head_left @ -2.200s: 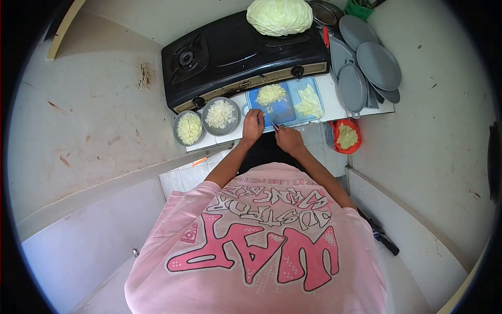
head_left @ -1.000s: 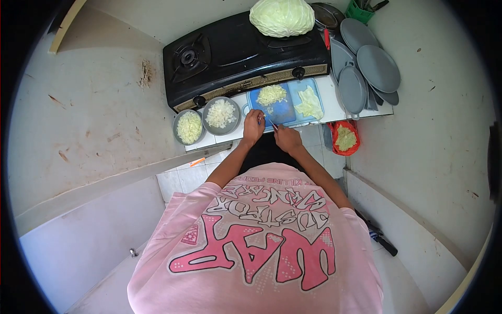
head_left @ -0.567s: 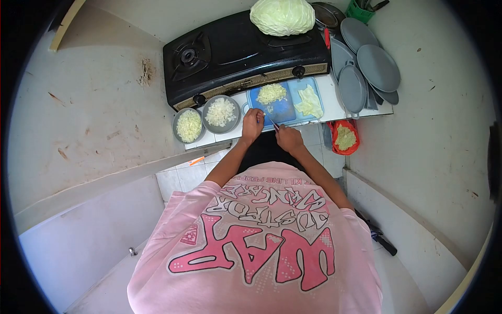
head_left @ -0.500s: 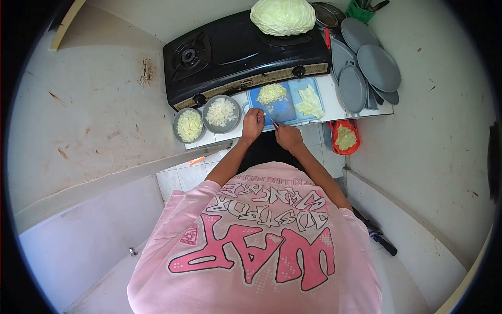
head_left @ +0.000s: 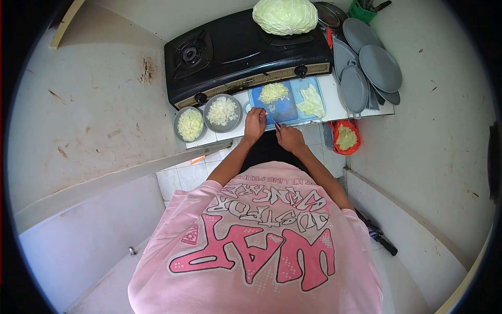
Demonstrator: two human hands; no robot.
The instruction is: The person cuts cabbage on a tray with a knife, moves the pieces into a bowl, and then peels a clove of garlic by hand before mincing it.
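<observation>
My right hand (head_left: pixel 290 137) grips a small knife (head_left: pixel 276 125), its blade pointing up and left over the front edge of the blue cutting board (head_left: pixel 286 112). Opposite it, my left hand (head_left: pixel 255 124) is closed at the board's front left corner, a pale bit of cabbage showing at its fingertips. Most of what those fingers hold is hidden. Shredded cabbage (head_left: pixel 273 93) is heaped at the back of the board, with a few loose shreds nearer my hands. To its right, pale cabbage leaves (head_left: pixel 311 102) lie on the lighter blue section.
Left of the board stand a grey bowl of chopped greenish cabbage (head_left: pixel 190 125) and a grey bowl of whiter chopped pieces (head_left: pixel 223 112). Behind is a black gas stove (head_left: pixel 235 57) bearing a cabbage head (head_left: pixel 285 15). Grey plates (head_left: pixel 380 68) lie at right, above a red bag (head_left: pixel 346 138).
The whole view has shifted very slightly. Both hands, the knife and the cabbage look nearly the same as before.
</observation>
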